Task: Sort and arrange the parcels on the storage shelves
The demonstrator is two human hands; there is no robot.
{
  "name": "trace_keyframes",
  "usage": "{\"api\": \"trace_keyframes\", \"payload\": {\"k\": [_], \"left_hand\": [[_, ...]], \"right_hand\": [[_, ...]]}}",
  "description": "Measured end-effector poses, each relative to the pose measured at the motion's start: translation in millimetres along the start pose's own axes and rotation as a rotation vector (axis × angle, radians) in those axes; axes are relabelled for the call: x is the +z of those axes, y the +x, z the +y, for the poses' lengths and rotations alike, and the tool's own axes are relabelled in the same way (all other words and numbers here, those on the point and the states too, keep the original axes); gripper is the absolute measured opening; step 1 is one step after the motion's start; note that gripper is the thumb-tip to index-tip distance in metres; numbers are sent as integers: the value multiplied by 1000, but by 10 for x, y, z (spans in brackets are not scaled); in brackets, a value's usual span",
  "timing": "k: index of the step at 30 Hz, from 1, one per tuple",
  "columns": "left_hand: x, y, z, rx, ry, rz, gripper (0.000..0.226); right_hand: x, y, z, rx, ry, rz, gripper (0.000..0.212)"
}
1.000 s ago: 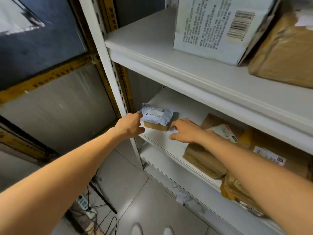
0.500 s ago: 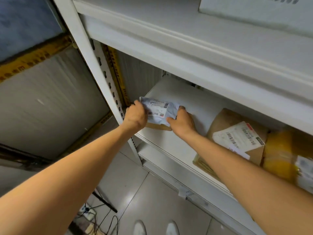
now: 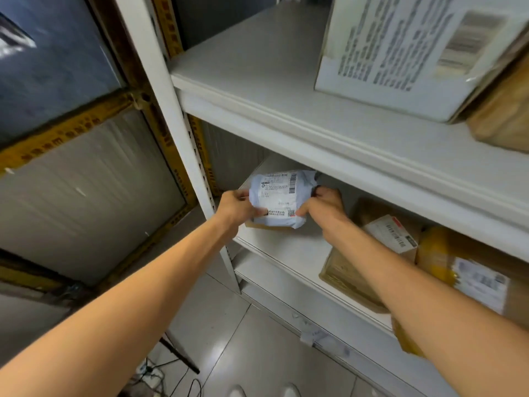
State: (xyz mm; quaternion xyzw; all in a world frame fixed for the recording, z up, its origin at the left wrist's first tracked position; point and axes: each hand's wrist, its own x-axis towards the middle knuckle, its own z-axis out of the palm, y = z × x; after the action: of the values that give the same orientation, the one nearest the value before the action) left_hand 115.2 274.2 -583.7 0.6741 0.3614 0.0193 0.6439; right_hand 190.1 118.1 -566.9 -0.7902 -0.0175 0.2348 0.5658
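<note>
A small grey-blue plastic mailer parcel (image 3: 282, 196) with a white label and barcode is tilted up, label facing me, at the left end of the middle shelf (image 3: 289, 247). My left hand (image 3: 239, 206) grips its left edge and my right hand (image 3: 323, 203) grips its right edge. Under it lies a flat brown parcel (image 3: 257, 225), mostly hidden. To the right on the same shelf sit a brown cardboard parcel (image 3: 380, 247) with a white label and a yellow-taped parcel (image 3: 463, 270).
The upper shelf (image 3: 257, 67) carries a white printed box (image 3: 400, 50) and a brown taped parcel (image 3: 506, 116) at the right. A white upright post (image 3: 171, 124) bounds the shelves on the left. Cables (image 3: 171, 379) lie on the tiled floor below.
Both hands closed on the grey-blue mailer and tipped it up from lying flat, so its label now faces me. My view rose back toward the upper shelf.
</note>
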Motion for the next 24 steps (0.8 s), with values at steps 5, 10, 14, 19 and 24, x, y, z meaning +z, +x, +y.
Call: {"api": "trace_keyframes", "payload": {"k": [5,10,14,19,24], "left_hand": [[40,-388,22,-46,-207,-114,29],[26,-564,89,-19,-191,-76,43],[-67,-593,124,-56,-163,-106,40],[-169,-705,124,-192,-157,-270,27],[-97,-754,27,-73,-228,-155,30]], "right_hand": [[-299,-324,-45,34,7,-40,23],[-373,-476,-48,-20,48,-35,38],[-370,-517,-48,-51,25,-49,41],[-408,-561,15,-34,20,-52,42],[-428,-647,80,-117,14,17,36]]}}
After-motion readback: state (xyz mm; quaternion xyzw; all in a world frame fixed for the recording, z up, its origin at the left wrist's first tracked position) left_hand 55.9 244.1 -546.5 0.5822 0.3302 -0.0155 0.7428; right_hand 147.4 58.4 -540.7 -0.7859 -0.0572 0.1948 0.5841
